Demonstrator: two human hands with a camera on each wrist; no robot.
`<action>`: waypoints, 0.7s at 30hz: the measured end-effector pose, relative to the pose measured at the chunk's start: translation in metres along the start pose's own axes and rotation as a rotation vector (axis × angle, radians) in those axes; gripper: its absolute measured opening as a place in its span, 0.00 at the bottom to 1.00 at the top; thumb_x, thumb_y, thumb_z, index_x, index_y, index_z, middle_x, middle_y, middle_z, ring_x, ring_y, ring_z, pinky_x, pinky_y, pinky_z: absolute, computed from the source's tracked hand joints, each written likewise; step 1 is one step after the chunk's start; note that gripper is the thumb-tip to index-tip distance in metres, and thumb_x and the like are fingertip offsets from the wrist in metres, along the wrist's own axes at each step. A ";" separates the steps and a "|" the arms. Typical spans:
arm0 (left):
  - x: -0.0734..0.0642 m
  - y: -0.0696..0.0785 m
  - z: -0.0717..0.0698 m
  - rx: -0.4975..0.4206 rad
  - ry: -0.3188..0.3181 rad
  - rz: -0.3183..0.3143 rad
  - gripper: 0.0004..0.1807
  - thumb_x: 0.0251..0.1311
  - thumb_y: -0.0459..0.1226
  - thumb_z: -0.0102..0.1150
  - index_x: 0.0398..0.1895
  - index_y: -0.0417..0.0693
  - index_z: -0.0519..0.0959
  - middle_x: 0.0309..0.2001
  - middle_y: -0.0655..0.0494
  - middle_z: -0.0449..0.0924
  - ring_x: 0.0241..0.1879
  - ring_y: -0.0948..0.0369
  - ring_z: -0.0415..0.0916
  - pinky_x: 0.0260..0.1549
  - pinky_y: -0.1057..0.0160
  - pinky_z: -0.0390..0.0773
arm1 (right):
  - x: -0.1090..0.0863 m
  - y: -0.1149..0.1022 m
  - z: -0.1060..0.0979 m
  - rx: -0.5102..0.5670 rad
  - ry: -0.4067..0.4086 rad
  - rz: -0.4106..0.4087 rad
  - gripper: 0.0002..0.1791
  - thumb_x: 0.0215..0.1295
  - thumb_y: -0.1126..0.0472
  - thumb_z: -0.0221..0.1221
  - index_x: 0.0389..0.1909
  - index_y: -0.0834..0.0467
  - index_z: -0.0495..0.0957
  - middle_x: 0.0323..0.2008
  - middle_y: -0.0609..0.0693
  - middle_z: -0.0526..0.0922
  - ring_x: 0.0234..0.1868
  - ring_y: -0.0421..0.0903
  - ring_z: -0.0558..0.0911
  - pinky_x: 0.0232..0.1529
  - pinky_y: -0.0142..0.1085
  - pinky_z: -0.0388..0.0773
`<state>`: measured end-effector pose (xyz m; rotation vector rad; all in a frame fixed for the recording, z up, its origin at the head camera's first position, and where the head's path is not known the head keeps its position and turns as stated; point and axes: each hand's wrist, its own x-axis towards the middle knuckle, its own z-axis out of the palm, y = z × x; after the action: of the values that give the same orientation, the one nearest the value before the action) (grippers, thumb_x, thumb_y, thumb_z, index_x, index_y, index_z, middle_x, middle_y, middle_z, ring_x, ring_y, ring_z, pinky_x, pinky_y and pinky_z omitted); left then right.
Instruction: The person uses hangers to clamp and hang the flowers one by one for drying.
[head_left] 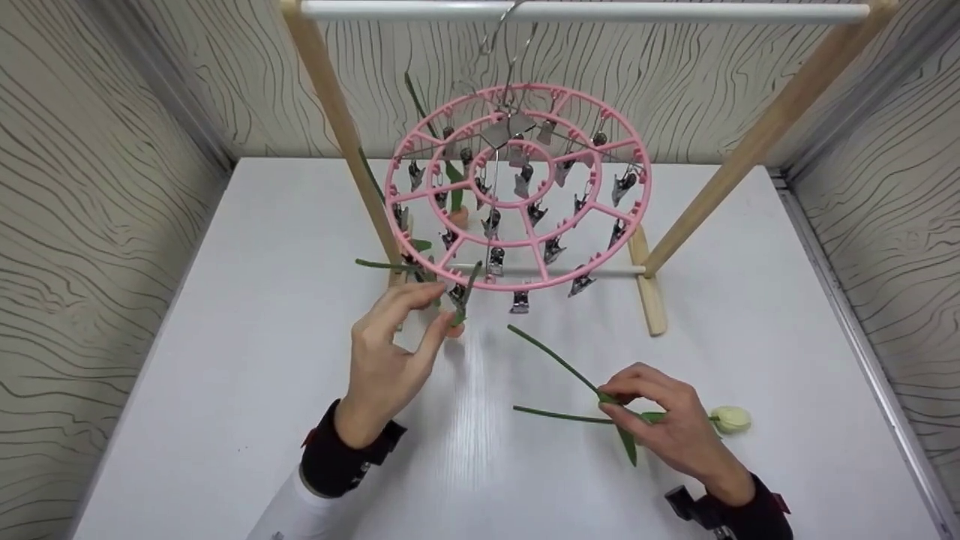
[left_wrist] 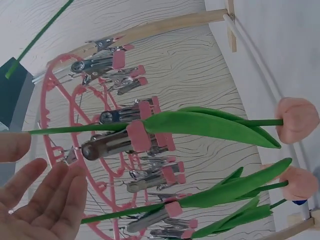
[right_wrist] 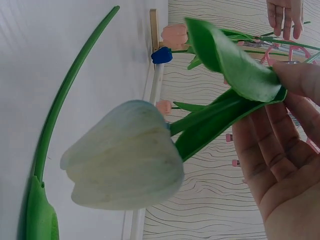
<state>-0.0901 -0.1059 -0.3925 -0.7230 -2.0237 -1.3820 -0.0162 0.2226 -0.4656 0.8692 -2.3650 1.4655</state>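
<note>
A pink tulip (left_wrist: 297,120) hangs bloom-down, its stem caught in a metal clip (left_wrist: 112,143) of the pink round hanger (head_left: 517,285). Beside that clip is my left hand (head_left: 390,367), thumb and fingers spread apart with nothing between them. My right hand (head_left: 667,420) pinches a white tulip (right_wrist: 125,157) by its leafy stem, above the table. Its bloom shows large in the right wrist view but is hidden under the hand in the head view. Below it, another white tulip (head_left: 731,420) lies on the table, its stem pointing left.
The hanger hooks over the white rail (head_left: 585,10) of a wooden stand (head_left: 735,165). Several bare clips (head_left: 520,301) dangle from its rings. More tulips hang on its left side, including a second pink one (left_wrist: 300,183) and a blue one (right_wrist: 161,55). Wood-grain patterned panels surround the white table (head_left: 225,337).
</note>
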 end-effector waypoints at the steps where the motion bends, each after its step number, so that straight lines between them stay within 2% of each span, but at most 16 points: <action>1: -0.001 0.002 0.002 0.014 -0.003 0.033 0.14 0.52 0.31 0.64 0.43 0.40 0.79 0.43 0.54 0.79 0.43 0.62 0.77 0.43 0.65 0.76 | 0.002 -0.003 0.000 0.003 0.003 0.000 0.22 0.43 0.79 0.65 0.42 0.58 0.80 0.35 0.51 0.79 0.32 0.41 0.78 0.33 0.27 0.76; 4: -0.003 0.012 0.008 0.037 -0.017 0.150 0.14 0.51 0.32 0.65 0.43 0.39 0.79 0.43 0.52 0.79 0.40 0.62 0.77 0.43 0.65 0.76 | 0.007 -0.014 -0.002 0.030 0.012 -0.010 0.23 0.42 0.81 0.64 0.41 0.60 0.79 0.34 0.53 0.78 0.32 0.43 0.78 0.32 0.28 0.76; 8: -0.001 0.028 0.017 0.098 -0.023 0.350 0.16 0.49 0.31 0.65 0.43 0.38 0.79 0.42 0.49 0.78 0.39 0.60 0.77 0.42 0.66 0.77 | 0.011 -0.022 -0.003 0.066 0.022 -0.021 0.23 0.41 0.83 0.63 0.41 0.62 0.79 0.33 0.55 0.78 0.31 0.44 0.78 0.31 0.29 0.77; 11: 0.002 0.037 0.024 0.155 -0.024 0.464 0.16 0.50 0.31 0.65 0.44 0.37 0.79 0.42 0.47 0.78 0.43 0.56 0.77 0.43 0.65 0.77 | 0.010 -0.021 -0.003 0.080 0.027 -0.014 0.23 0.42 0.83 0.63 0.40 0.62 0.79 0.33 0.56 0.78 0.31 0.45 0.78 0.31 0.30 0.77; 16: 0.011 0.040 0.033 0.277 -0.081 0.567 0.18 0.52 0.33 0.63 0.48 0.37 0.77 0.46 0.46 0.78 0.50 0.54 0.75 0.50 0.62 0.73 | 0.007 -0.018 -0.003 0.087 0.030 0.004 0.22 0.42 0.83 0.63 0.40 0.62 0.79 0.33 0.56 0.78 0.32 0.45 0.78 0.31 0.30 0.77; 21: 0.016 0.036 0.042 0.433 -0.174 0.597 0.22 0.55 0.35 0.57 0.55 0.38 0.73 0.53 0.46 0.75 0.57 0.54 0.69 0.55 0.61 0.69 | 0.005 -0.017 -0.003 0.077 0.028 0.015 0.22 0.42 0.82 0.63 0.40 0.62 0.79 0.33 0.55 0.78 0.31 0.45 0.79 0.32 0.30 0.77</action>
<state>-0.0820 -0.0532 -0.3703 -1.1459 -1.9101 -0.5369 -0.0105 0.2182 -0.4496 0.8451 -2.3139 1.5732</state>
